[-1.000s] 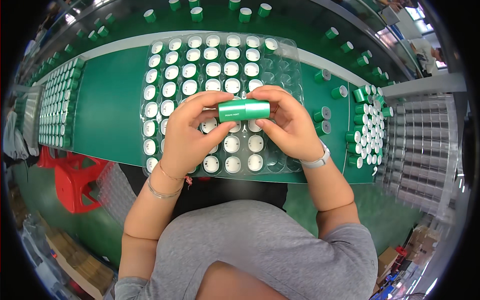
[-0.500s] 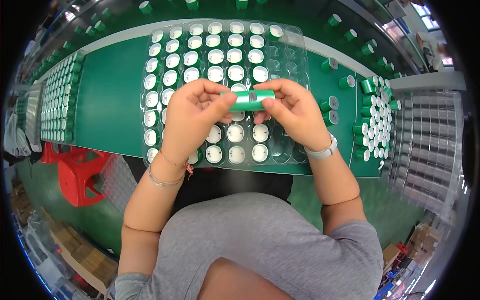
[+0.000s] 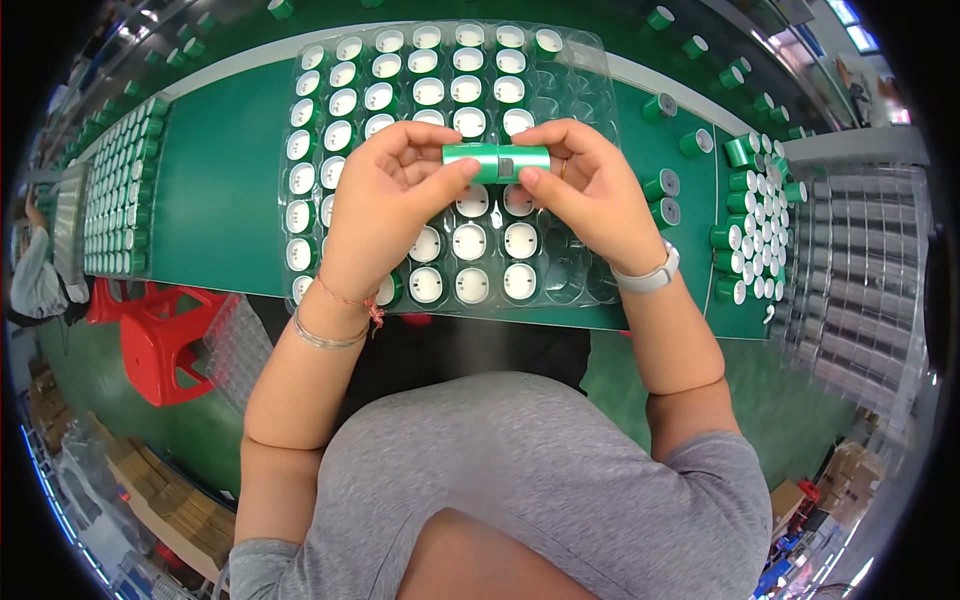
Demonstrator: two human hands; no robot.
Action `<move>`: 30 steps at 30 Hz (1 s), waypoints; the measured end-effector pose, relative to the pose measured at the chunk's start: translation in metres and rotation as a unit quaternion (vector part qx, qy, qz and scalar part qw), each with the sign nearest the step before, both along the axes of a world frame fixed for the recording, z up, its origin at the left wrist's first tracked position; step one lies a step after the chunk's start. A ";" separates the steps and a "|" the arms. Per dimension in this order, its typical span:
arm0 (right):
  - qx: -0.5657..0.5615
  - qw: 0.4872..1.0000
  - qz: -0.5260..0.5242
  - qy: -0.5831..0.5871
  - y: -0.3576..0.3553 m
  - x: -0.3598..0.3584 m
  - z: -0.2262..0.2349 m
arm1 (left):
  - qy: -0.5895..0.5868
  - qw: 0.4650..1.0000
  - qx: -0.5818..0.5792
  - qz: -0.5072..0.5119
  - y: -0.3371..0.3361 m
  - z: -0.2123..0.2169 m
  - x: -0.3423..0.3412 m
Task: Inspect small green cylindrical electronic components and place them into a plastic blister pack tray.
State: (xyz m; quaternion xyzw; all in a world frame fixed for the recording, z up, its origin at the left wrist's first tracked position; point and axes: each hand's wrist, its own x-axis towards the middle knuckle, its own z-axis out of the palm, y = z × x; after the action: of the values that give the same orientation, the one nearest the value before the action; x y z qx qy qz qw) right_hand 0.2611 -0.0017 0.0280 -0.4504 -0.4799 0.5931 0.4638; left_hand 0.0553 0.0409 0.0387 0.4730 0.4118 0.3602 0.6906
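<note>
Above the clear tray, both my hands hold a shiny green cylinder level. It has a seam near its middle and a small dark patch just right of the seam. My left hand pinches the left end between thumb and fingers. My right hand grips the right end the same way, thumb close to the dark patch. Beneath lies the clear plastic tray, with rows of green cups with white round tops in its pockets. My hands cover some of these cups.
Several loose green cylinders stand right of the tray, with a cluster of white-topped ones farther right. Stacked clear trays rise at the right edge. More cylinders stand at left, near a red stool and a person's sleeve.
My hands and the cylinder have moved slightly away from me over the tray. The cylinder has turned a little, and its seam shows more plainly. The whole view has shifted slightly.
</note>
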 end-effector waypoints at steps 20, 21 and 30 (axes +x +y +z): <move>0.020 0.998 0.056 0.008 -0.005 0.009 0.002 | -0.152 0.974 0.165 -0.031 -0.001 -0.016 -0.010; 0.009 0.998 0.056 0.007 -0.004 0.011 0.002 | -0.141 0.976 0.163 -0.028 -0.001 -0.015 -0.011; -0.005 0.978 0.090 0.190 -0.001 0.010 -0.007 | -0.052 0.989 0.122 -0.070 -0.004 -0.014 -0.008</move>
State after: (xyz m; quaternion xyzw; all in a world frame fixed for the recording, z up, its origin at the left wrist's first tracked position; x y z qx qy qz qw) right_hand 0.2713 -0.0022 0.0211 -0.2866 -0.4186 0.7098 0.4888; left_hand 0.0475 0.0372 0.0248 0.5622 0.2940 0.3829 0.6715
